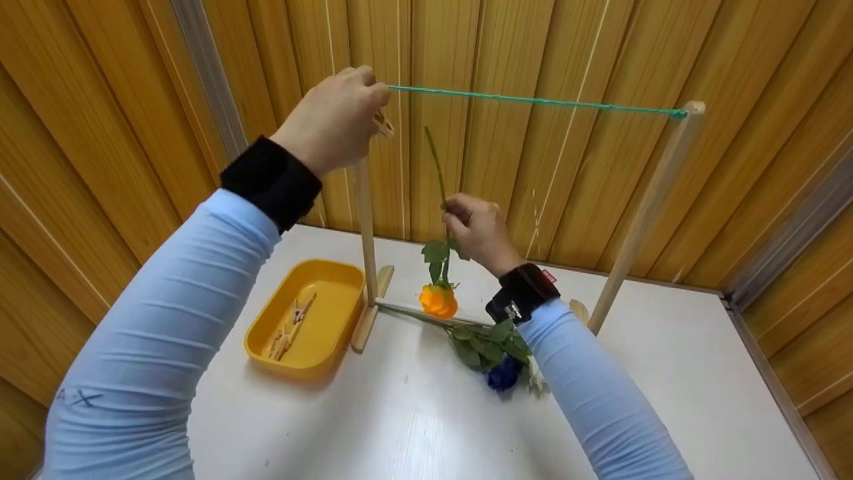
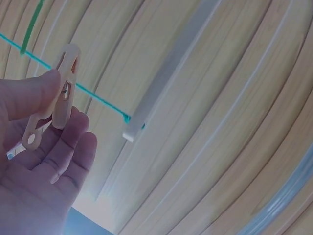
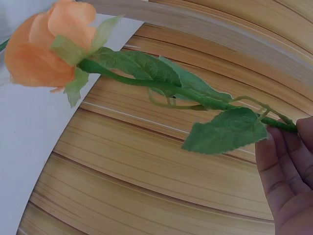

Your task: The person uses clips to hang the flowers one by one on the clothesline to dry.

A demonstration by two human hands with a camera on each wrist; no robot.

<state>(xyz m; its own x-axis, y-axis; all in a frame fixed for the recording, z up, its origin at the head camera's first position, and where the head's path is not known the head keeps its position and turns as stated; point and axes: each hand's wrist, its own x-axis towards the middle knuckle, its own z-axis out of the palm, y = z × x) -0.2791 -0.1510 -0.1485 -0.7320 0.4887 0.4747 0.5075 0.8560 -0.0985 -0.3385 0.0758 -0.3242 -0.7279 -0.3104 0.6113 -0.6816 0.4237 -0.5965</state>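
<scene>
The orange flower, with rounded petals, a slim green stem and toothed leaves, hangs bloom-down above the tabletop, below the teal cord. The right hand pinches its stem between thumb and fingers. The left hand is clamped on one wooden clothespin; whether that touches the cord I cannot tell. One blue flower, one white flower, two posts and one yellow tray show too.
</scene>
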